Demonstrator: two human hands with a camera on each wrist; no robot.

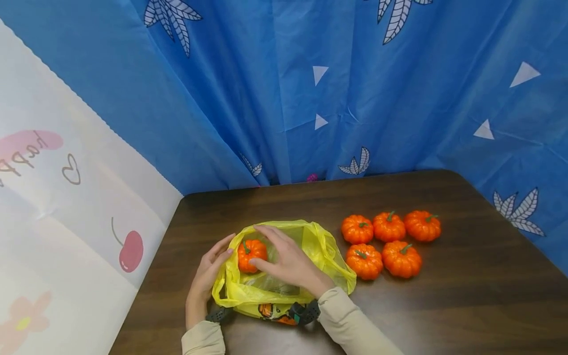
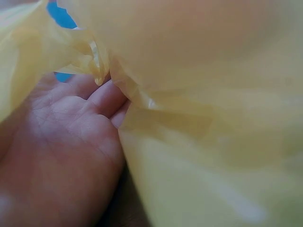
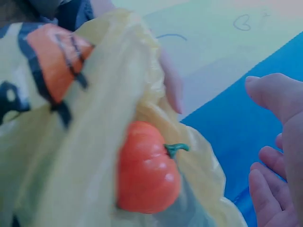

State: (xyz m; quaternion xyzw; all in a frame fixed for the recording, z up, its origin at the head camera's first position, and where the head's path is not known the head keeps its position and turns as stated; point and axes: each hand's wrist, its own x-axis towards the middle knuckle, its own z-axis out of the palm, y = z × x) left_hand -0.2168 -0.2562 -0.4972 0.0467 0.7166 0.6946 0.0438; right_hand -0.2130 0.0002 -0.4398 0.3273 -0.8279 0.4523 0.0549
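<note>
A yellow plastic bag (image 1: 333, 256) lies on the table with its mouth spread wide. One small orange pumpkin (image 1: 253, 249) with a green stem sits inside, toward the left; the right wrist view shows that pumpkin (image 3: 149, 172) past the bag's rim. My left hand (image 1: 206, 276) rests against the bag's left side. In the left wrist view its palm (image 2: 71, 142) faces the camera, with some fingertips hidden behind the plastic. My right hand (image 1: 286, 259) hovers over the bag's mouth, fingers spread and nothing between them, near the pumpkin.
Several more orange pumpkins (image 1: 401, 259) stand in two rows on the brown table (image 1: 466, 296), right of the bag. A blue curtain (image 1: 288, 98) hangs behind the table, and a white printed sheet (image 1: 80, 207) covers the left side.
</note>
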